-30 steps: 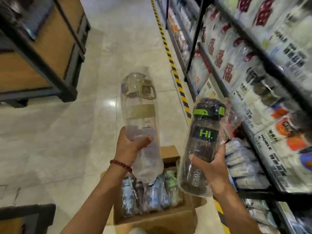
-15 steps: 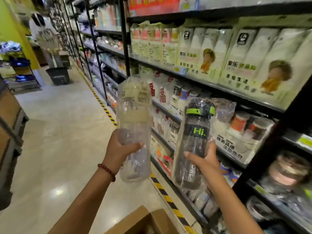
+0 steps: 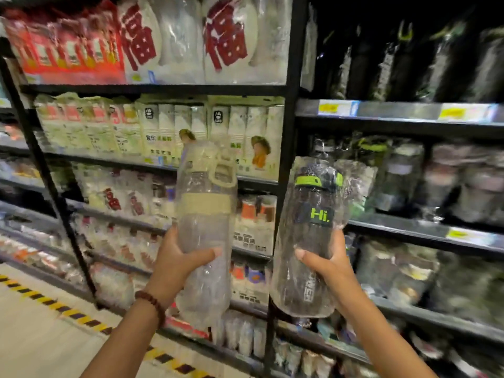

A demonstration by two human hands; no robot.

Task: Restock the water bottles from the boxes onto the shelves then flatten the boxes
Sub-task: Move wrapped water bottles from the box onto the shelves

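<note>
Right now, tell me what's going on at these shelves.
A person is restocking. The left hand grips a clear bottle with a beige band, the right hand a dark bottle marked "Hi.". Both are plastic-wrapped, upright, held up before the shelves and not yet placed. Similar wrapped bottles sit on the right-hand shelves.

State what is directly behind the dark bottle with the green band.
Behind the dark bottle, gripped by the right hand, stands a shelf of similar wrapped bottles. The part straight behind it is covered.
</note>
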